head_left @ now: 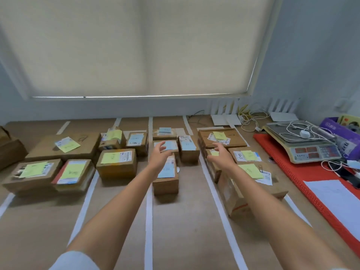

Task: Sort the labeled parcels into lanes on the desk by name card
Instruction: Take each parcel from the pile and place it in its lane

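Both arms reach out over the surface point(187, 221), which white tape strips point(149, 211) divide into lanes. The left hand point(158, 155) hovers above the blue-noted parcels point(165, 172) in the middle lane, its grip apart, fingers loosely spread, holding nothing. The right hand point(221, 155) hangs over the near-left edge of the right lane's parcels point(251, 172), which carry yellow notes; its grip is apart too. More yellow-noted parcels point(116, 162) fill the left lanes. At the far right a weighing scale point(303, 145) sits on a red mat point(292, 172)
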A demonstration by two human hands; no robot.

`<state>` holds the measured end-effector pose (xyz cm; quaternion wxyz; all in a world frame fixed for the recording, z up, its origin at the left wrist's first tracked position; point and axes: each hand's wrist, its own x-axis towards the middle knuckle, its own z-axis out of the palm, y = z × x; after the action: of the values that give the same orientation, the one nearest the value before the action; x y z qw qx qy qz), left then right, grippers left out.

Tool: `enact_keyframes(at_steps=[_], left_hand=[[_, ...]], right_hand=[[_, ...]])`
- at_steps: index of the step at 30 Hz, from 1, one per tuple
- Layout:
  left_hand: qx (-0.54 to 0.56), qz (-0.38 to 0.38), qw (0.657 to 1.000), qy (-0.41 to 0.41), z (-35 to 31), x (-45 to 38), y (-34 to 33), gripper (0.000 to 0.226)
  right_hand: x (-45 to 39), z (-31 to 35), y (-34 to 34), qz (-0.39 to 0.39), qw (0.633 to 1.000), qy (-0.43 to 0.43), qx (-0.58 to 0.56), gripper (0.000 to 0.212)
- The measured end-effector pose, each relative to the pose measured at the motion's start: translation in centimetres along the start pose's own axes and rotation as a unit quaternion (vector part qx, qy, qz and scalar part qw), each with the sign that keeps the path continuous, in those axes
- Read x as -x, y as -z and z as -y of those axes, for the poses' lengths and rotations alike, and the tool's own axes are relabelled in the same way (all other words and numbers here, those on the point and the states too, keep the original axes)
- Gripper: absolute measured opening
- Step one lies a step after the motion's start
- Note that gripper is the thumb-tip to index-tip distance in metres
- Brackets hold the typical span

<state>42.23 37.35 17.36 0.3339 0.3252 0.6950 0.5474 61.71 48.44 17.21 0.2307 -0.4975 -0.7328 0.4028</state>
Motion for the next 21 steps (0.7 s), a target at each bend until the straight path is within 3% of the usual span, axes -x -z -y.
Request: enact_keyframes(at_steps=[6, 21], left_hand=[[-0.013, 0.015, 0.999, -0.037, -0.5, 2.2, 11.6, 0.062], [-0.052, -0.030, 0.997, -0.056, 4.5, 3.1, 34.3, 0.065]], right_hand=[[3.6, 9.2, -10.7, 0.016, 0.997, 0.004, -0.080, 0.065], [6.5, 23.6, -30.4, 0.114, 0.987, 0.107, -0.046, 0.072]])
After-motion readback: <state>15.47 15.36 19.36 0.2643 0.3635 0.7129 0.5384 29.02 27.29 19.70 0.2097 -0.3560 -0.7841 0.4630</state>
